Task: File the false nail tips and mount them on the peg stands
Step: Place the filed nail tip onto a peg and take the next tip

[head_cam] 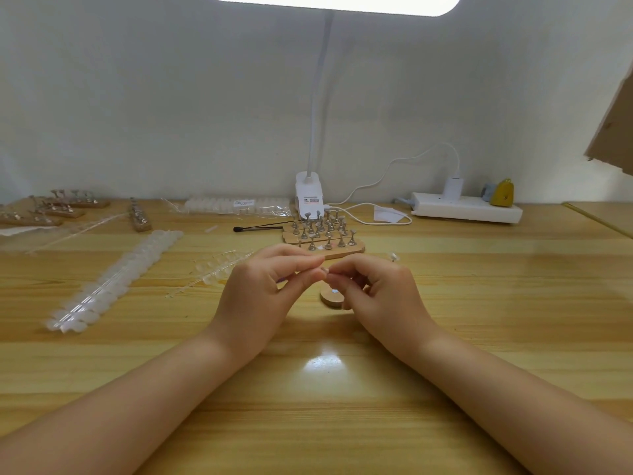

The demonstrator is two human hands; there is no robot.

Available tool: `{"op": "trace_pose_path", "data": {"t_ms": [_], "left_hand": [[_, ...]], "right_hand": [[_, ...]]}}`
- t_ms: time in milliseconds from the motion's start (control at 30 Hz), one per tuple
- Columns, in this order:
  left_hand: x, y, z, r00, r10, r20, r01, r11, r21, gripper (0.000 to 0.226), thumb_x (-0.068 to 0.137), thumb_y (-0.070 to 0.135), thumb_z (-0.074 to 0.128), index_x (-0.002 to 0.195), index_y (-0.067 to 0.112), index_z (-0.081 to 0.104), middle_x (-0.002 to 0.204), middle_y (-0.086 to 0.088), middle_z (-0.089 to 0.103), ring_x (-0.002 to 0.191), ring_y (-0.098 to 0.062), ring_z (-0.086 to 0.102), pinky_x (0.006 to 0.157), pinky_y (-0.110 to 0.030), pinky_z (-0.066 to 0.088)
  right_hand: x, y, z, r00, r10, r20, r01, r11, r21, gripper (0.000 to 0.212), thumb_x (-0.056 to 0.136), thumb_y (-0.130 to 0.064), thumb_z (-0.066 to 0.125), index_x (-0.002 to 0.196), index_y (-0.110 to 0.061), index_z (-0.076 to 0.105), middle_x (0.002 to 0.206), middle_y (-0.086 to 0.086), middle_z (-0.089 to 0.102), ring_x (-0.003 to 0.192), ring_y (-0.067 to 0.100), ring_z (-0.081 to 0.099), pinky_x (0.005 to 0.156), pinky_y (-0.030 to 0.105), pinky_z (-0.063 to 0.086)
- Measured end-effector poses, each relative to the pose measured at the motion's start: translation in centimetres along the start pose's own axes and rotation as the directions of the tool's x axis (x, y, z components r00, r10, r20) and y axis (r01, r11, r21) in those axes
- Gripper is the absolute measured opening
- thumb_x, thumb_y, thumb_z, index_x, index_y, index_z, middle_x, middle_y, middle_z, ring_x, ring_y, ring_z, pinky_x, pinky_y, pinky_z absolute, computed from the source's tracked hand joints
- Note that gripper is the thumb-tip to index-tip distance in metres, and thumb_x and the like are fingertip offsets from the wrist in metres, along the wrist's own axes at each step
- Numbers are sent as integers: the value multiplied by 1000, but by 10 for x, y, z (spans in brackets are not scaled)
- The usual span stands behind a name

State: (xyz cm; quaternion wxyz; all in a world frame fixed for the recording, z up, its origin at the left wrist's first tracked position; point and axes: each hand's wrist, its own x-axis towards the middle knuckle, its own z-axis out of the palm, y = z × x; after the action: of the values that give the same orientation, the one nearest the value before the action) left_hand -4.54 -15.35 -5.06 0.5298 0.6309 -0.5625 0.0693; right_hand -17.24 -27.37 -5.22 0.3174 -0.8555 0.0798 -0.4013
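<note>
Hands meet at mid-frame above the wooden desk (479,303); the left hand (260,296) and right hand (380,289) both pinch one small clear nail tip (325,270) between curled fingertips; just below lies a round wooden base (330,298); behind them stand the peg stands (322,231); strips of nail tips (113,279) lie at left; a clip lamp (308,197) sits at the back.

Your hands: left hand (263,286) and right hand (376,289) meet fingertip to fingertip at the middle of the table (479,320).
Behind them: peg stands (322,234), then the lamp clamp (308,197) at the wall.
To your left: nail tip strips (116,279); more stands (51,209) far back.
To your right, back: power strip (466,208).
</note>
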Motion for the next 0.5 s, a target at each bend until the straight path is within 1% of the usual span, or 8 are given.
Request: {"op": "trace_pose_path", "data": {"t_ms": [67,133,167,233,267,333,400,500], "left_hand": [[1,-1,-1,999,54,4,-54,997,59,19,85,30,67,101,25,73,99,20,67,94,-2,63,78,-29,52],[1,-2,-2,994,107,9,-107,985,138,17,84,28,67,97,22,75,97,15,69,93,-6,64,75,-44,52],[1,-2,-2,990,141,13,-141,972,187,16,84,28,67,95,20,76,95,12,70,91,-9,65,72,-47,52],[1,-2,-3,976,217,28,-215,931,295,16,86,30,64,92,19,75,92,9,71,88,-13,65,70,-47,50],[2,-1,-3,967,252,38,-250,908,335,18,87,30,62,92,19,75,91,8,71,86,-14,66,71,-47,49],[2,0,-3,951,306,48,-302,879,369,19,88,27,60,91,17,75,90,6,71,86,-16,67,73,-46,48],[1,2,-3,943,331,33,-320,875,364,19,88,24,59,91,15,75,90,5,71,85,-15,67,73,-45,48],[1,4,-2,944,329,9,-313,889,334,16,89,20,61,90,13,75,90,4,71,85,-14,65,70,-44,49]], "right_hand": [[0,1,0,1000,8,7,-8,1000,15,5,86,-8,69,89,-9,73,75,-15,63,62,8,59,62,27,50],[-1,2,1,1000,10,21,-10,1000,16,7,87,-7,68,91,-10,73,77,-16,63,64,6,60,62,22,49],[-1,2,1,1000,7,26,-8,1000,19,8,87,-6,68,92,-10,73,78,-16,64,65,5,60,62,17,48],[-2,2,1,999,-2,33,1,1000,28,10,87,-4,68,94,-9,73,79,-10,66,66,5,62,61,12,47],[-3,2,2,999,-5,36,4,999,35,10,87,-4,68,94,-9,73,79,-6,67,66,6,62,61,12,47],[-4,1,2,999,1,37,-3,998,63,10,87,-3,68,93,-10,72,76,0,68,64,9,63,61,17,50],[-5,0,4,999,21,29,-24,993,116,10,87,-2,67,91,-11,71,70,-1,65,61,10,62,59,19,49],[-7,-3,6,998,61,27,-65,978,196,10,88,-2,66,92,-9,71,65,-9,61,56,6,60,56,14,45]]}}
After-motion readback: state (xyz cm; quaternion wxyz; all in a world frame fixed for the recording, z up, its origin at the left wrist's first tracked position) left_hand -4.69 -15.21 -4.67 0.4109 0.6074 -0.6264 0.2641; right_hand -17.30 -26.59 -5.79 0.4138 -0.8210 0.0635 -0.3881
